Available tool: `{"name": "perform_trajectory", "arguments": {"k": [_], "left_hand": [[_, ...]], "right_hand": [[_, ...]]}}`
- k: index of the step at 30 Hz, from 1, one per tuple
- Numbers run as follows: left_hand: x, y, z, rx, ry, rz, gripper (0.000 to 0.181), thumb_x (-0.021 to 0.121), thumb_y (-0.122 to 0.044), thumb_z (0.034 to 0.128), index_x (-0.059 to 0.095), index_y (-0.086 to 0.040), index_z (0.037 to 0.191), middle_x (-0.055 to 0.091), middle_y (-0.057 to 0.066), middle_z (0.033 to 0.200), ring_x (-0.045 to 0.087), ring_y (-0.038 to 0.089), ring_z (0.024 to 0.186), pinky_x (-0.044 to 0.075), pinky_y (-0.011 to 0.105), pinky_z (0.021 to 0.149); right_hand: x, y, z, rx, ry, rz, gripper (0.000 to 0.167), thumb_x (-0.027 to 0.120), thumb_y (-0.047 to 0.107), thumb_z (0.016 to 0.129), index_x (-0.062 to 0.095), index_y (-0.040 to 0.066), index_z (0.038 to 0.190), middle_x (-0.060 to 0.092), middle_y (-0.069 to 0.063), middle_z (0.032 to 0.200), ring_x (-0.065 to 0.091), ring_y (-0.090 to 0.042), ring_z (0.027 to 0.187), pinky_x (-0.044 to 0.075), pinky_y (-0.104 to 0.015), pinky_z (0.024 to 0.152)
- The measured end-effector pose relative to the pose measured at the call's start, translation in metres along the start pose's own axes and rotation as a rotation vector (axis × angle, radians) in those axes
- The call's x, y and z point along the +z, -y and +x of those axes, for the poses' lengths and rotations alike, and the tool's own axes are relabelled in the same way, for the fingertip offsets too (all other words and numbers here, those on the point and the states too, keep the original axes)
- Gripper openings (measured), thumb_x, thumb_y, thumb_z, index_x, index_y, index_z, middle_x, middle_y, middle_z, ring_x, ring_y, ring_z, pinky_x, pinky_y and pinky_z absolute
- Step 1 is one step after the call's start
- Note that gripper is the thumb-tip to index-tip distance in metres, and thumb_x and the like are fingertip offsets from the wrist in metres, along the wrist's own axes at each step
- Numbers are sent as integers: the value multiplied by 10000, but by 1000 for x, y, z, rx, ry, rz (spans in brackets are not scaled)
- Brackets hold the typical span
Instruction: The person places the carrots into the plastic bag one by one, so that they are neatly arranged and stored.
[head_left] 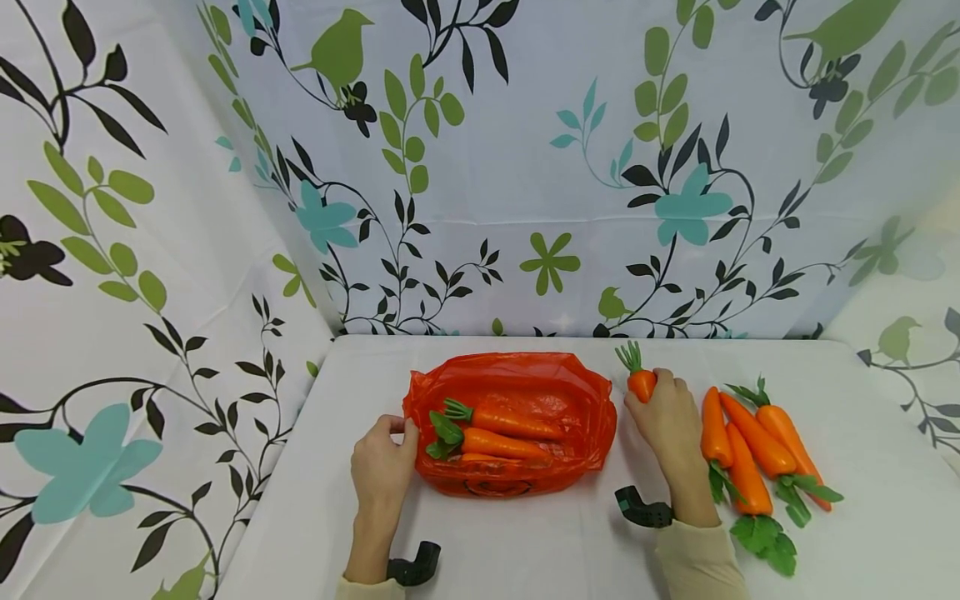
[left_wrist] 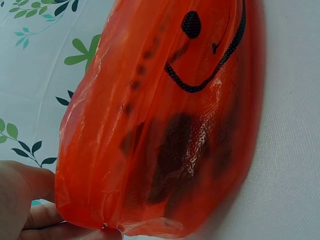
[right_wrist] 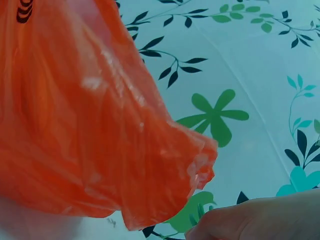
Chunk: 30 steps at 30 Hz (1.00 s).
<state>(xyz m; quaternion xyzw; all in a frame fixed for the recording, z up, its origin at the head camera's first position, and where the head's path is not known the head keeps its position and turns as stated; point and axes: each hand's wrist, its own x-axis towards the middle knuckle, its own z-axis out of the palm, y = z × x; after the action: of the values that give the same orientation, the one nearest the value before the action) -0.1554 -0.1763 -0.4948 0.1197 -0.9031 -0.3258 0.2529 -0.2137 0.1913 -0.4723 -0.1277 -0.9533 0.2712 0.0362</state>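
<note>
An orange-red plastic bag (head_left: 517,483) lies with its mouth spread open on the white table, a black printed line on its near side. Inside it are three toy carrots (head_left: 502,443), two with green tops in sight. My left hand (head_left: 384,467) pinches the bag's left edge between thumb and fingers; the left wrist view shows this grip at the bag's corner. Right of the bag, my right hand (head_left: 667,417) holds another carrot (head_left: 641,385), its green stems pointing away from me. Most of that carrot is hidden under the hand.
Several loose carrots (head_left: 768,433) with green leaves lie right of my right wrist. The white table (head_left: 540,550) ends at the back against a hanging cloth (head_left: 487,167) patterned with leaves and birds. More of this cloth hangs on the left side.
</note>
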Motion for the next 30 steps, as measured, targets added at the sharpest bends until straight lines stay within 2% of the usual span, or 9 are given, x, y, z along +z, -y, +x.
{"name": "perform_trajectory", "arguments": {"k": [4, 11, 17, 26, 30], "left_hand": [[0, 0, 0, 3, 3, -2, 194, 663, -184, 916, 726, -4, 878, 750, 142, 778, 597, 169, 547, 482, 254, 504], [1, -1, -1, 2, 2, -3, 203, 667, -200, 917, 727, -8, 893, 765, 153, 841, 611, 177, 561, 545, 305, 541], [2, -2, -2, 3, 3, -9, 191, 668, -190, 915, 729, -11, 894, 764, 149, 835, 588, 156, 547, 522, 269, 530], [3, -2, -2, 9, 0, -17, 178, 672, -177, 914, 727, -11, 885, 763, 148, 827, 578, 143, 530, 512, 258, 512], [3, -2, -2, 12, -2, -12, 178, 674, -178, 914, 727, -12, 883, 763, 146, 827, 590, 153, 541, 526, 272, 524]], "right_hand": [[-4, 5, -3, -24, -22, 21, 652, 602, 308, 927, 414, -62, 1429, 527, -321, 1256, 539, -432, 1048, 536, -555, 901], [-9, 15, -9, -29, -52, 45, 658, 611, 296, 929, 400, -29, 1460, 505, -315, 1310, 523, -438, 1103, 534, -573, 919], [-15, 26, -17, -43, -82, 65, 665, 627, 276, 933, 386, 13, 1494, 493, -296, 1352, 498, -433, 1150, 524, -594, 939], [-17, 43, -26, -130, -87, 127, 647, 648, 222, 935, 396, 9, 1492, 497, -277, 1400, 488, -439, 1190, 522, -596, 950], [-14, 48, -30, -191, -127, 138, 632, 682, 198, 919, 433, -1, 1465, 530, -275, 1372, 504, -435, 1174, 532, -589, 934]]}}
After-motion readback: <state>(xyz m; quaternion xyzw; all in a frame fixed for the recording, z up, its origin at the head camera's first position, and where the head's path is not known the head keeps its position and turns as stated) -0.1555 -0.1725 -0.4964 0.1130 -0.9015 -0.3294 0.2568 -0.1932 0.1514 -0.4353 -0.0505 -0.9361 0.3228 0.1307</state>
